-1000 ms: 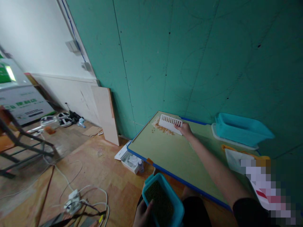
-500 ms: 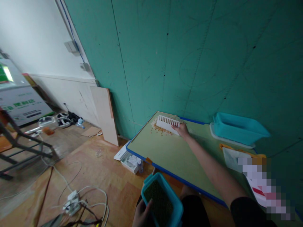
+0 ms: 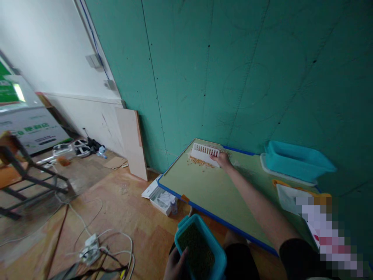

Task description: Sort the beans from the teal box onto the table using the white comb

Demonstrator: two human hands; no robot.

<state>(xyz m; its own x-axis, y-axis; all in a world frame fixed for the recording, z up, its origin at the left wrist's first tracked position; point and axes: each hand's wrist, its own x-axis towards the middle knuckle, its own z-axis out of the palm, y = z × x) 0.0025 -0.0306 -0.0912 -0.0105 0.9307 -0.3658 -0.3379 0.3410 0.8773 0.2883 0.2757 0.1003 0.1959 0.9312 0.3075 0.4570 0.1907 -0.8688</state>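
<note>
At the far end of the pale green table (image 3: 210,194), my right hand (image 3: 223,159) grips the right end of a white slotted plastic plate (image 3: 204,152). The plate stands on edge among small yellow-brown kernels (image 3: 198,161), which lie along its near side; more grains show behind it. My left hand (image 3: 176,264) holds a blue plastic tub (image 3: 220,249) below the table's front edge, with the thumb over its rim. Dark green small grains (image 3: 194,241) fill the tub's bottom, with some yellowish ones at its near right. The left fingers under the tub are hidden.
A larger blue tub (image 3: 300,157) rests on a white lid at the table's right back. Nearer lie a white pouch with orange edging (image 3: 288,198) and a blurred-out package. On the floor are an open white box (image 3: 160,202), a power strip (image 3: 90,249) and cables. A green wall borders the table.
The camera view has shifted slightly, moving the scene a little right and down. My right hand and the white plate have moved slightly left on the table. The left hand keeps holding the tub.
</note>
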